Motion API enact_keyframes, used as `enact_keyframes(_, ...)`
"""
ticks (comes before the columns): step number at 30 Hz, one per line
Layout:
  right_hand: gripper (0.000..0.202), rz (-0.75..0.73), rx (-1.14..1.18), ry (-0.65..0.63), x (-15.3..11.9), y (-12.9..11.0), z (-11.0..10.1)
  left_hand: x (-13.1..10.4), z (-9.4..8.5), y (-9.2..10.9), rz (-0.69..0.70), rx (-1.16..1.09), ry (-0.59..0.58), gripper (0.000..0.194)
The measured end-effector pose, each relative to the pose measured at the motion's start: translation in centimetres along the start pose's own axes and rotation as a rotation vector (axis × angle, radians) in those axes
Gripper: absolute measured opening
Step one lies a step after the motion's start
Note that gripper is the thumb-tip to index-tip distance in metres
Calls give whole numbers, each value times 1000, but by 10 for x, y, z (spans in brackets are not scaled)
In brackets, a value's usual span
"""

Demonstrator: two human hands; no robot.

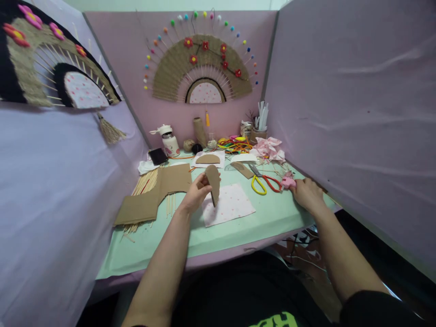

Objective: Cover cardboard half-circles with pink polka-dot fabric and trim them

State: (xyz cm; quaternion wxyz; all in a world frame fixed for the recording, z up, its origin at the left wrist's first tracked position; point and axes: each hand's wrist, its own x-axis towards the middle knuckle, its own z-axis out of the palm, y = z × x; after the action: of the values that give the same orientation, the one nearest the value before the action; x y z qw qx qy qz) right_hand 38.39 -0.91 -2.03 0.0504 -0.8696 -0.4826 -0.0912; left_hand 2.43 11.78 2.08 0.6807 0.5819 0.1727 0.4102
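Observation:
My left hand grips a half-round piece of brown cardboard, tilted on edge above a sheet of white cloth with pink dots. At the right side of the table, my right hand is by a small pink object, its fingertips at or near that object; its fingers are partly hidden. Just left of the pink object lie open scissors with one yellow and one red handle. Another cardboard half-round rests on white material behind my left hand.
Cut cardboard covers thin wooden sticks on the left. A white bottle, a twine roll, coloured cords and crumpled pink cloth line the back. Decorated fans hang on the walls.

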Motion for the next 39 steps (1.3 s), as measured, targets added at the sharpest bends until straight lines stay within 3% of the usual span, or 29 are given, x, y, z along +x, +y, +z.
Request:
enact_keyframes(5, 40, 41, 171, 245, -11, -14, -7, -2, 13, 0, -29, 641, 64, 80)
enact_keyframes(7, 39, -83, 367, 305, -14, -29, -13, -4, 24, 3, -49, 934, 76, 82)
enact_keyframes(10, 34, -365, 670, 283, -18, -61, -18, -7, 42, 6, -98, 1282, 41, 82)
enact_keyframes(13, 31, -408, 765, 274, -23, -89, -14, -8, 54, 5, -150, 1474, -14, 83)
enact_keyframes(19, 30, -373, 823, 233, -35, -107, 3, -7, 59, -7, -150, 1510, -98, 77)
enact_keyframes(26, 27, -331, 845, 201, -40, -108, 11, -10, 57, -13, -147, 1412, -67, 70)
enact_keyframes(34, 26, -329, 845, 196, -39, -109, 14, -10, 55, -15, -203, 1470, -93, 78)
enact_keyframes(39, 27, -336, 855, 203, -40, -109, 16, -12, 47, -26, -227, 1357, -70, 81)
